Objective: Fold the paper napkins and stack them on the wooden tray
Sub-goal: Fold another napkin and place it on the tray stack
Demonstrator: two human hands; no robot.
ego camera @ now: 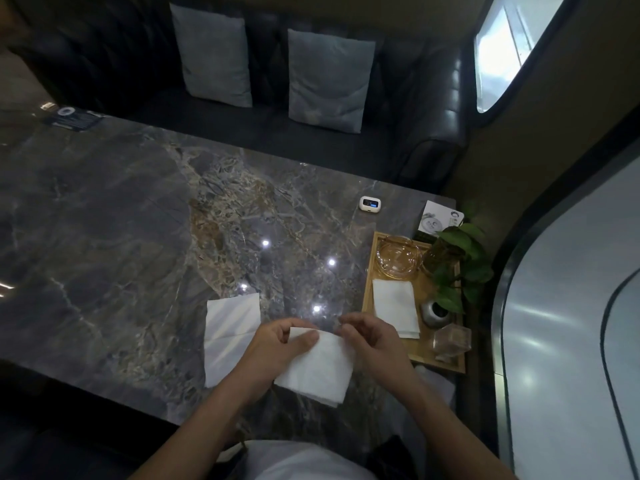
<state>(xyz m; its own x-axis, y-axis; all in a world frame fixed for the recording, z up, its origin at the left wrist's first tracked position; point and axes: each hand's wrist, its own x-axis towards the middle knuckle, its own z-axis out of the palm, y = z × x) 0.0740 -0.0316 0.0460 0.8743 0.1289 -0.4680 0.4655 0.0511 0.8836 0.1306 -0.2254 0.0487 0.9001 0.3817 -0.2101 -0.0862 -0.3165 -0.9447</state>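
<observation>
Head view looked down on a dark marble table point(114, 216) with a wooden tray point(423, 355) lying at its right end. Inside the tray, at its far end, sat an amber glass dish point(398, 259); nearer, a stack of folded napkins point(395, 308) lay flat on the tray's left half. Right of that stack stood a small grey pot point(434, 314), and at the tray's near right corner a clear glass container point(452, 340) whose contents were hard to make out. A leafy plant point(462, 258) overhung the tray's right edge, hiding its vase.

Left of the tray, an unfolded napkin point(228, 336) lay spread on the table. Between it and the tray, both hands held a folded napkin point(317, 370). The left hand point(280, 342) pinched its top edge, thumb on top. The right hand point(372, 336) had curled fingers at the same napkin's upper right corner, the exact contact blurred. Beyond the tray sat a small white device point(370, 203).
</observation>
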